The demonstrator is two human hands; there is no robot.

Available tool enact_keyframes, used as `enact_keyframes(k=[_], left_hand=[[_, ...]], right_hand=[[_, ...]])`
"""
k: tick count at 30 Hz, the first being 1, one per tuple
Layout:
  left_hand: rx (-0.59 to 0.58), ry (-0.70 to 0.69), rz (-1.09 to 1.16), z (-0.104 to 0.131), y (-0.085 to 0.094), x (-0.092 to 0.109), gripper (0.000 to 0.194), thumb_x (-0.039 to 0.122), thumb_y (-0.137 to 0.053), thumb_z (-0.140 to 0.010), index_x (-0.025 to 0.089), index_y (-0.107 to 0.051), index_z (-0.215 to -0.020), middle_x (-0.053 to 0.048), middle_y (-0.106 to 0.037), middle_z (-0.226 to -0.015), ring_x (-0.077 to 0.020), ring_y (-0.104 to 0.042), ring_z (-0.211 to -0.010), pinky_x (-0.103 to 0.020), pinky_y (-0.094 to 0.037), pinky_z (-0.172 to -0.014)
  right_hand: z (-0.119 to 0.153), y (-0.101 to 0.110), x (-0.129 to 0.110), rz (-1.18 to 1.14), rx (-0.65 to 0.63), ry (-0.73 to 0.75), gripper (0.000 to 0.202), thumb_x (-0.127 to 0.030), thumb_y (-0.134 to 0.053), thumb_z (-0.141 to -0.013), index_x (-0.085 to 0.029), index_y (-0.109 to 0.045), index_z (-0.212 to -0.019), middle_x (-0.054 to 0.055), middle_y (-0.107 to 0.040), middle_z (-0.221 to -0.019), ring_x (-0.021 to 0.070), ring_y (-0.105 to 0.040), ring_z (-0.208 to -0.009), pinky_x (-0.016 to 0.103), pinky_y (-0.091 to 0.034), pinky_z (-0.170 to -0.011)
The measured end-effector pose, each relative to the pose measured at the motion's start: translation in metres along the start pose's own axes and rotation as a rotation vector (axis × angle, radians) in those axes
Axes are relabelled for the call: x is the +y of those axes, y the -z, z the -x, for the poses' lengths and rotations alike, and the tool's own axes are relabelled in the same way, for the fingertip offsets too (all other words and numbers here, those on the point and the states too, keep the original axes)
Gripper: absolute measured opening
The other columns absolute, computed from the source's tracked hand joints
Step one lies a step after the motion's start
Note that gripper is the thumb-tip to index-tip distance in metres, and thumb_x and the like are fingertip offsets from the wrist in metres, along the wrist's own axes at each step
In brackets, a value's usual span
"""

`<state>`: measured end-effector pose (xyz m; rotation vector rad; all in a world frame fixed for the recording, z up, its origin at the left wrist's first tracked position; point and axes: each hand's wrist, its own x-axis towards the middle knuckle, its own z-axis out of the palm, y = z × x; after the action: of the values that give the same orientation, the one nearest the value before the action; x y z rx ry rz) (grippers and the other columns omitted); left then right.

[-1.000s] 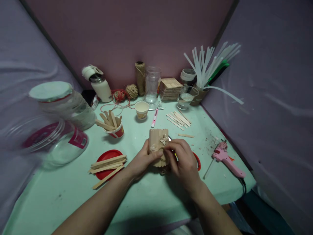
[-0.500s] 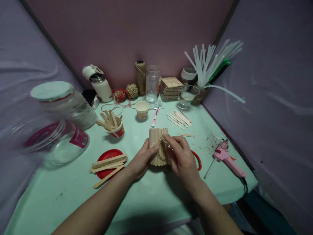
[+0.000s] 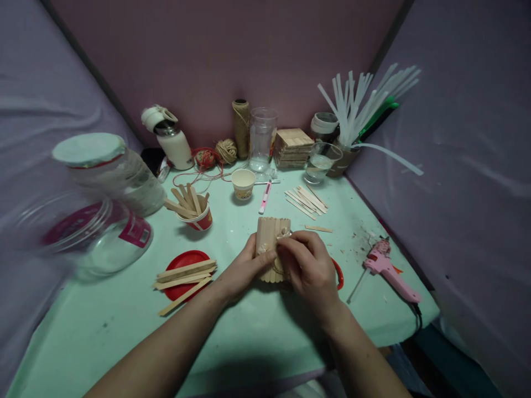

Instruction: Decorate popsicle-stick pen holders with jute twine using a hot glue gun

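Note:
My left hand [image 3: 249,262] is closed round the left side of a small wooden craft-stick piece [image 3: 267,229], its thumb lying across the front. Ridged by upright sticks side by side, the piece carries a twine cord and small pale ornaments. At its right side, my right hand [image 3: 309,265] pinches with thumb and forefinger at the twine [image 3: 279,269] near one pale ornament [image 3: 284,232]; the exact grip is partly hidden by the fingers. A red handle [image 3: 339,274] shows behind the right hand.
A pink glue gun [image 3: 390,271] lies on the right. Left are a red lid [image 3: 186,260] bearing sticks and a cup of craft sticks [image 3: 201,221]. Farther back sit a pink cutter [image 3: 265,197], paper cup [image 3: 243,188], thin sticks [image 3: 307,200], glass [image 3: 317,168] and stacked wooden squares [image 3: 293,149].
The right fingers have shifted slightly down off the upper front of the wooden piece, baring a pale ornament at its upper right. Another ornament now shows above the left thumb. The view has shifted a little.

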<state>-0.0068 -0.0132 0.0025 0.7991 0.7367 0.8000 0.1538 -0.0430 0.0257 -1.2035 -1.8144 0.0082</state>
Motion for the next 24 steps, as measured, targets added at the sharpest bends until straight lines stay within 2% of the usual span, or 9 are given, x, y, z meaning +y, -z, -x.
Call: enact_keyframes(k=[6,10,13,17,20,24], left_hand=[[-0.014,-0.045,0.067,-0.001,-0.003,-0.003,0.058,0.057,-0.067,-0.088,0.02,-0.055,-0.131,-0.013,-0.066,-0.128,-0.0291,-0.063,-0.116,-0.04,-0.046,-0.099],[0.035,-0.03,0.1,-0.001,-0.005,0.0,0.066,0.058,-0.075,-0.08,0.019,-0.055,-0.13,-0.013,-0.068,-0.125,-0.0297,-0.064,-0.113,-0.042,-0.047,-0.098],[0.07,0.0,0.093,-0.001,-0.005,0.002,0.072,0.052,-0.083,-0.072,0.021,-0.054,-0.13,-0.012,-0.068,-0.122,-0.0293,-0.065,-0.109,-0.043,-0.047,-0.098],[0.106,0.0,0.034,0.001,-0.005,0.004,0.062,0.041,-0.085,-0.072,0.023,-0.057,-0.125,-0.008,-0.069,-0.117,-0.0265,-0.064,-0.11,-0.045,-0.043,-0.105],[0.112,-0.007,0.006,0.001,-0.005,0.004,0.06,0.039,-0.084,-0.073,0.023,-0.057,-0.125,-0.008,-0.07,-0.116,-0.0257,-0.064,-0.109,-0.046,-0.042,-0.107],[0.121,-0.012,-0.025,0.0,-0.005,0.003,0.064,0.038,-0.083,-0.073,0.021,-0.054,-0.128,-0.009,-0.069,-0.118,-0.0262,-0.064,-0.11,-0.045,-0.044,-0.105]], right_hand=[[-0.004,0.004,-0.002,0.114,-0.094,0.037,0.021,-0.01,-0.052,-0.096,-0.022,-0.067,-0.103,0.008,-0.062,-0.103,0.0204,-0.059,-0.093,0.033,-0.054,-0.076],[-0.003,0.007,-0.005,0.124,-0.051,0.069,0.02,-0.009,-0.052,-0.096,-0.023,-0.062,-0.105,0.008,-0.063,-0.105,0.0207,-0.059,-0.095,0.035,-0.054,-0.078],[0.001,0.008,-0.008,0.063,-0.051,0.068,0.019,-0.006,-0.051,-0.096,-0.021,-0.06,-0.105,0.008,-0.065,-0.099,0.0197,-0.06,-0.089,0.034,-0.054,-0.075],[0.007,0.007,-0.011,-0.022,-0.05,-0.024,0.015,-0.008,-0.053,-0.097,-0.022,-0.058,-0.101,0.005,-0.067,-0.087,0.0183,-0.061,-0.079,0.032,-0.052,-0.069],[0.011,0.006,-0.012,-0.035,-0.054,-0.07,0.013,-0.011,-0.055,-0.097,-0.022,-0.059,-0.103,0.004,-0.069,-0.086,0.0177,-0.063,-0.076,0.031,-0.052,-0.067],[0.013,0.004,-0.016,-0.061,-0.06,-0.04,0.015,-0.01,-0.057,-0.096,-0.021,-0.061,-0.105,0.005,-0.071,-0.087,0.0179,-0.065,-0.078,0.031,-0.054,-0.069]])
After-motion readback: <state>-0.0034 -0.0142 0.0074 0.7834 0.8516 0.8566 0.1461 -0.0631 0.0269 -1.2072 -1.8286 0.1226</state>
